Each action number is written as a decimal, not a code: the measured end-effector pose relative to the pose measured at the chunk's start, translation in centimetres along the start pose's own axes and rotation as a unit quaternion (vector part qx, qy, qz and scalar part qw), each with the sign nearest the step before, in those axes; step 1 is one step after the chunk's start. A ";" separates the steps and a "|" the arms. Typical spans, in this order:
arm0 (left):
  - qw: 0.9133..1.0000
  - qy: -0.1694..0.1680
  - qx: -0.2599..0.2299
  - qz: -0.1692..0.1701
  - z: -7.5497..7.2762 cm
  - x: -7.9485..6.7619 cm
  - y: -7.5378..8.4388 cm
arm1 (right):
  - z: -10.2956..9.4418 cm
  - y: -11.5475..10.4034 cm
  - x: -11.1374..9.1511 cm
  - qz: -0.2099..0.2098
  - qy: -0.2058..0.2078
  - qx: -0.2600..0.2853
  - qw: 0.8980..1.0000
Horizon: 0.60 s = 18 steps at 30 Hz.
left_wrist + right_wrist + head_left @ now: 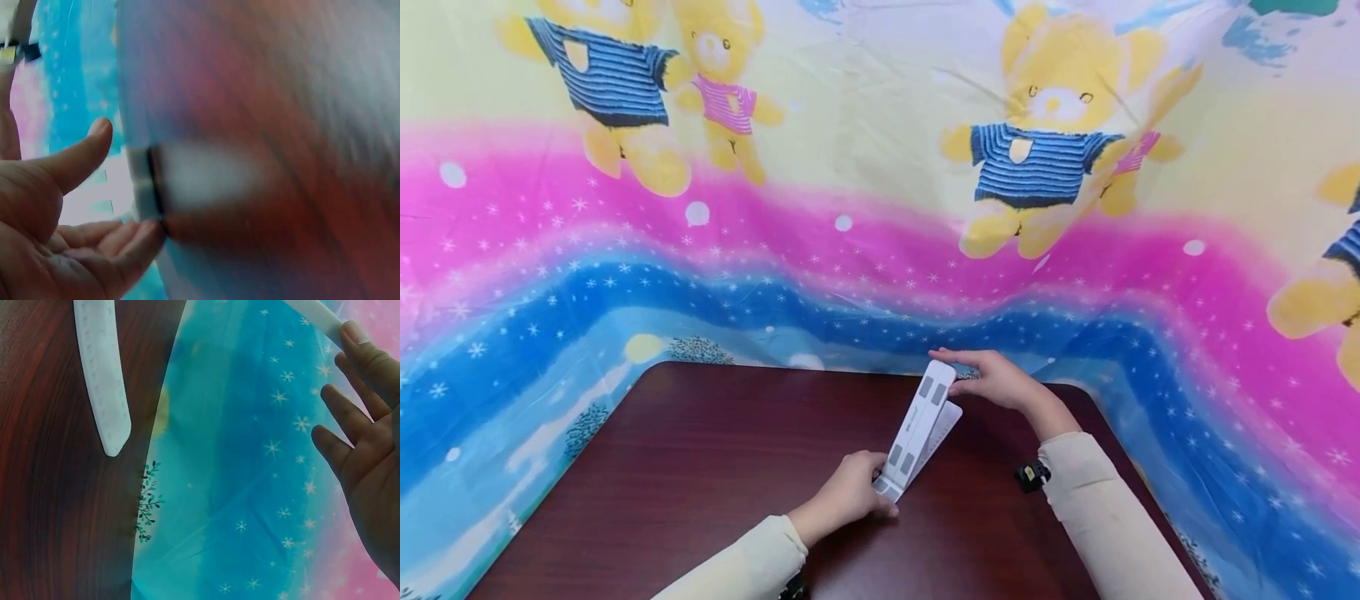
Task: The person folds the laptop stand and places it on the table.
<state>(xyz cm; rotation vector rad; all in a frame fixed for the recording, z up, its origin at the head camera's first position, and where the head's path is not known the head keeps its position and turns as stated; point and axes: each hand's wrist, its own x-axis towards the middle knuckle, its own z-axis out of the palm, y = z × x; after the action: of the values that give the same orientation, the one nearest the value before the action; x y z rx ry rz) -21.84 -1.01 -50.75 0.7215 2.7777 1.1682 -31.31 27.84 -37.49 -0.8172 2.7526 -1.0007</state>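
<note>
A white folding stand with grey pads leans at a slant above the brown table, its two long arms spread into a narrow V. My left hand is at its lower, joined end, fingers along the left side and thumb close by the near edge. In the left wrist view, that end lies between thumb and fingertips. My right hand holds the upper tip of the front arm between thumb and fingers. The right wrist view shows the thumb against that tip, while the other arm stands free, its end untouched.
The dark wood table has rounded far corners. A printed cloth with bears and snowflakes hangs behind and around it. A small black device sits at the right cuff. Glare and blur cover much of the left wrist view.
</note>
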 end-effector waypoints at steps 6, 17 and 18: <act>0.997 0.040 0.064 -0.009 0.8 -0.1 0.7 | 0.4 0.2 -0.2 0.001 0.021 0.010 1.000; 0.992 -0.030 0.119 0.040 -0.4 1.1 -0.2 | 0.1 0.1 -1.9 0.005 0.065 -0.019 0.998; 0.991 -0.037 0.120 0.040 -0.5 1.2 -0.3 | 0.2 0.2 -2.0 0.004 0.068 -0.020 0.997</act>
<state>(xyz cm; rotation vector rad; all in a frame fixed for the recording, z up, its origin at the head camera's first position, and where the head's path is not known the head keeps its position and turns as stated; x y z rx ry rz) -23.17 -0.97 -50.42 0.8834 2.8802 0.8069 -29.61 28.91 -37.89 -0.7695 2.8962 -1.0387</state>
